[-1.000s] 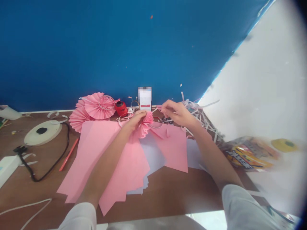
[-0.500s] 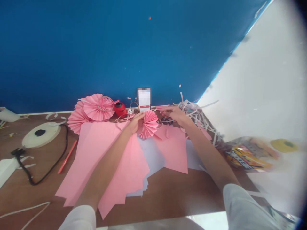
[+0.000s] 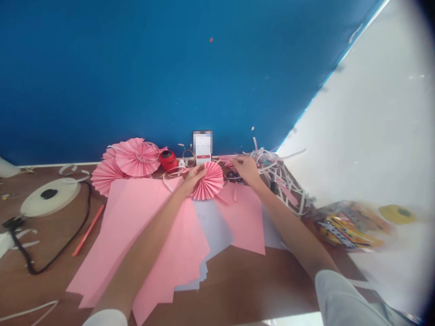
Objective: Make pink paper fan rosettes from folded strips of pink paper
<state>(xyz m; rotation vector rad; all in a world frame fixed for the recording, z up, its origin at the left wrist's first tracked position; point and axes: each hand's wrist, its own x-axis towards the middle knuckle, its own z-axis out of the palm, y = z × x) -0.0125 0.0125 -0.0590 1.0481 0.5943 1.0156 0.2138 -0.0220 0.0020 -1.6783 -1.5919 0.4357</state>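
My left hand is closed on the left edge of a pleated pink paper fan, which is spread into a nearly full round. To its right, my right hand has its fingertips drawn together in a pinch; whatever they hold is too small to make out. Close behind those fingers lie pink paper scraps. Beneath both forearms are pink paper sheets, with pale lilac sheets partly covered by them. Another pink sheet lies below my right hand.
Several finished pink rosettes rest at the back left beside a red round container. A phone leans on the blue wall. White paper strips heap at the right, near a yellow packet. A red pen and black cable lie left.
My right hand's fingers have drawn together into a pinch near the pink scraps. My left hand still holds the fan. The whole view has shifted slightly.
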